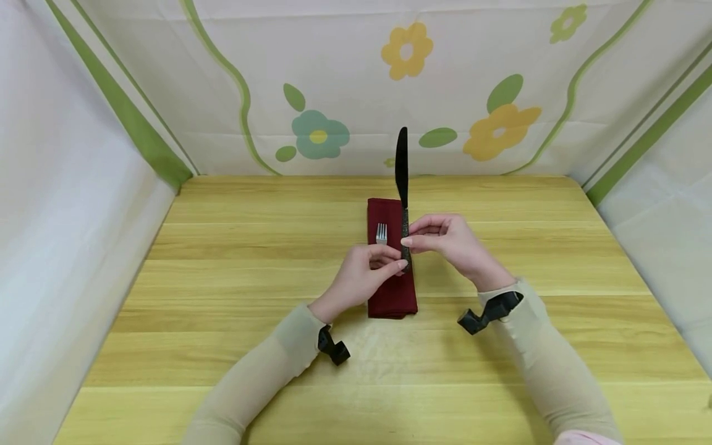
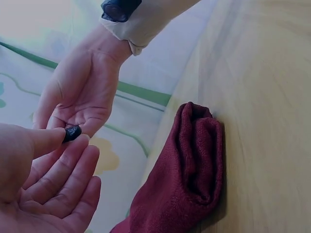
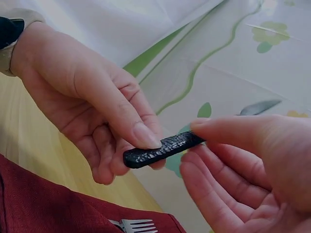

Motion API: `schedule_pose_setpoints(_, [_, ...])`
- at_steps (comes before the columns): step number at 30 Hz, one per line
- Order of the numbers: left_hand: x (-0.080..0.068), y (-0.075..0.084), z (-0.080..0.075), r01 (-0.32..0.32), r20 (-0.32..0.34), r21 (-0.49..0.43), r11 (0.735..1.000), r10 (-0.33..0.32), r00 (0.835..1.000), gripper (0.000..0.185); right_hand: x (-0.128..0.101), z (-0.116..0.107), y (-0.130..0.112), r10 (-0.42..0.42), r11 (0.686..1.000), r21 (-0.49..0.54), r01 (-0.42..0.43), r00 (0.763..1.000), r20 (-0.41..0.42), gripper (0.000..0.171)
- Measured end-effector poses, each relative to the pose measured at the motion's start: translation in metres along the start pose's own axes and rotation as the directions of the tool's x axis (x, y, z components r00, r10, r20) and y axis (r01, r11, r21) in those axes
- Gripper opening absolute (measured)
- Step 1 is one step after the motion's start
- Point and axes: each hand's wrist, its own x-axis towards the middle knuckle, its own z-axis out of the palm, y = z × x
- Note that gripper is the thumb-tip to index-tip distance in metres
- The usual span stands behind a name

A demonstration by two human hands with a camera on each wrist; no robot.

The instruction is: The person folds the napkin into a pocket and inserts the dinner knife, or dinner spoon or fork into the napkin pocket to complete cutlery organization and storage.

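A black table knife [image 1: 402, 167] with a textured handle is held above a folded dark red napkin [image 1: 392, 303], its blade pointing away from me. My left hand [image 1: 361, 272] pinches the butt end of the handle [image 3: 160, 151] between thumb and fingers. Higher up the same handle, my right hand [image 1: 453, 244] pinches it from the other side. On the napkin lies a fork [image 1: 381, 233] whose silver tines show in the head view; its handle is hidden behind my left hand. In the left wrist view the knife's butt end [image 2: 72, 133] pokes out between the fingertips.
The napkin lies on a wooden table [image 1: 250, 247]. A white cloth wall [image 1: 356, 80] with printed flowers rises behind the table, with more white cloth [image 1: 61, 216] at the sides. Black wrist cameras [image 1: 489, 312] are strapped over both sleeves.
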Motion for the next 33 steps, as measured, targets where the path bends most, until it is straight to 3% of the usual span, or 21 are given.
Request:
schedule_pose_setpoints(6, [-0.003,0.0,-0.002,-0.01,0.011,0.054,0.998,0.009,1.0,0.012,0.013,-0.003,-0.009,-0.033,0.995,0.096,0.04,0.997,-0.071,0.038])
schedule_pose_setpoints(14, [-0.006,-0.004,-0.001,-0.015,0.036,0.063,0.998,0.013,0.999,0.01,0.024,-0.004,-0.016,-0.02,0.976,0.214,0.044,0.993,-0.114,0.01])
schedule_pose_setpoints(19, [-0.007,-0.007,-0.002,-0.009,0.029,0.049,0.999,0.008,1.0,0.011,0.024,-0.003,-0.018,-0.046,0.971,0.228,0.071,0.993,-0.111,0.008])
schedule_pose_setpoints(23, [-0.009,-0.009,-0.004,0.005,0.053,0.061,0.998,-0.008,0.999,0.026,0.024,-0.004,-0.02,-0.083,0.963,0.248,0.11,0.99,-0.117,0.007])
schedule_pose_setpoints(26, [-0.013,-0.011,-0.009,-0.012,0.132,0.129,0.992,-0.005,0.991,0.043,0.025,-0.008,-0.022,-0.116,0.952,0.267,0.147,0.985,-0.13,0.006])
schedule_pose_setpoints(28, [-0.015,-0.011,-0.014,-0.065,0.206,0.23,0.971,0.016,0.978,0.05,0.027,-0.012,-0.024,-0.14,0.945,0.278,0.174,0.98,-0.139,0.006])
schedule_pose_setpoints(30, [-0.018,-0.011,-0.018,-0.154,0.299,0.357,0.921,0.044,0.953,0.055,0.029,-0.016,-0.027,-0.158,0.936,0.292,0.196,0.976,-0.149,0.006])
schedule_pose_setpoints(33, [-0.02,-0.012,-0.021,-0.315,0.442,0.523,0.792,0.064,0.895,0.062,0.032,-0.021,-0.03,-0.167,0.926,0.314,0.212,0.972,-0.164,0.006])
